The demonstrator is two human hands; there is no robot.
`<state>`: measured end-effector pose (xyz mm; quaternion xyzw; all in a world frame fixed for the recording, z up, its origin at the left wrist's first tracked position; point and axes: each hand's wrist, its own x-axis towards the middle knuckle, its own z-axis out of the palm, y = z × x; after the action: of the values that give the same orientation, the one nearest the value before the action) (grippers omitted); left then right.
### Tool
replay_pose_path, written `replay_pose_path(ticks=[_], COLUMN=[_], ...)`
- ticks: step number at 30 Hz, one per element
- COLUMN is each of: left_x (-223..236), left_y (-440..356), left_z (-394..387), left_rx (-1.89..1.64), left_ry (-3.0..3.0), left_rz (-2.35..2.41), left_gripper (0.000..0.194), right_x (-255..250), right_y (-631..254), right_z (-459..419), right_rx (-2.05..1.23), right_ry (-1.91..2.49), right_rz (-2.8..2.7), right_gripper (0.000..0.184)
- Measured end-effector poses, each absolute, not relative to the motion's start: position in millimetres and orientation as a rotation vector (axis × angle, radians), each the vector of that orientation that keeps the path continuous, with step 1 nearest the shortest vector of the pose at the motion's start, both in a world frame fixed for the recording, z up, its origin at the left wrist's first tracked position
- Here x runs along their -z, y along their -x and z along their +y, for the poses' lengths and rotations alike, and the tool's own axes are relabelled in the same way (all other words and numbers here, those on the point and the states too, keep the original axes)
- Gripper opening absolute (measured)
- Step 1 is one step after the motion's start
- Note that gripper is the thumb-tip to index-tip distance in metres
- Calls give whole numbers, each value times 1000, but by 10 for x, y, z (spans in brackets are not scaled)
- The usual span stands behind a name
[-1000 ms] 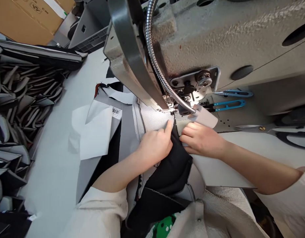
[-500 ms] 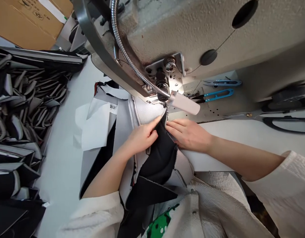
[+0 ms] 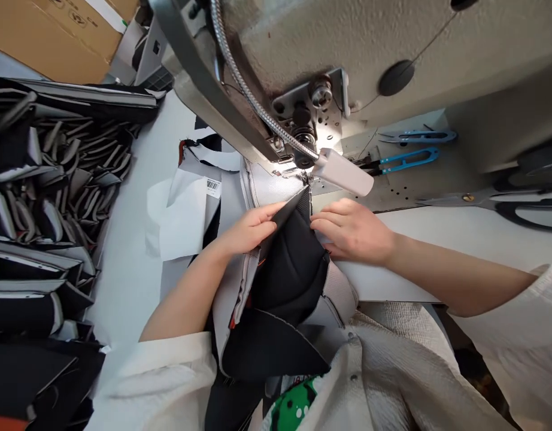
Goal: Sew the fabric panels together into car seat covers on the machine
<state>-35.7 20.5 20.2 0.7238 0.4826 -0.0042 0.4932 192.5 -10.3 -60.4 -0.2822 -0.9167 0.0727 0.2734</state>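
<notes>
Under the lit needle area of a sewing machine (image 3: 305,149) lies a black and light grey padded fabric piece (image 3: 285,263), draping down toward my lap. My left hand (image 3: 253,228) pinches a folded-back grey edge of it, thumb below and fingers above. On the other side, my right hand (image 3: 352,232) has its fingers curled on the fabric's right edge, just below the presser foot. A white paper sheet (image 3: 181,224) and a barcode label (image 3: 214,187) lie on the grey fabric at the left. The needle tip is hidden by glare.
Two blue thread snips (image 3: 411,160) and black-handled scissors (image 3: 505,206) lie to the right. Stacked black and grey fabric pieces (image 3: 64,167) fill the left side. A cardboard box (image 3: 55,39) stands at the back left. A white lamp head (image 3: 345,172) hangs beside the needle.
My left hand has lifted and folded back the fabric's left layer, exposing more black padding. My right hand's fingers have curled more at the edge. The whole view has shifted slightly.
</notes>
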Motion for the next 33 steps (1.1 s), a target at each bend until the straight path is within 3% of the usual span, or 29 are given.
replay_pose_path(ticks=[6,15,24,28,33], left_x=[-91,-184,-182,-157,-175], left_y=[278,47,-48,-30,-5], left_z=[31,-165,-154,-143,-63], left_rx=[-60,586,761,727,708], left_ry=[-1988,-2426,-2467,-2474,-2442], left_rz=[1318,1574,1582,1556,1487], left_gripper=[62,62,62,60,61], right_x=[665,663,526,456,451], right_y=[-1919,-1882,-1923,-2005,-2027], right_z=[-89,-119,-184,-185,-220], right_rx=[-307,-387,-109,10,-160], right_ry=[638,624,842,649,521], right_rz=[-2432,-2551,-2615,-2688,-2854], right_gripper=[22,19,14,38,65])
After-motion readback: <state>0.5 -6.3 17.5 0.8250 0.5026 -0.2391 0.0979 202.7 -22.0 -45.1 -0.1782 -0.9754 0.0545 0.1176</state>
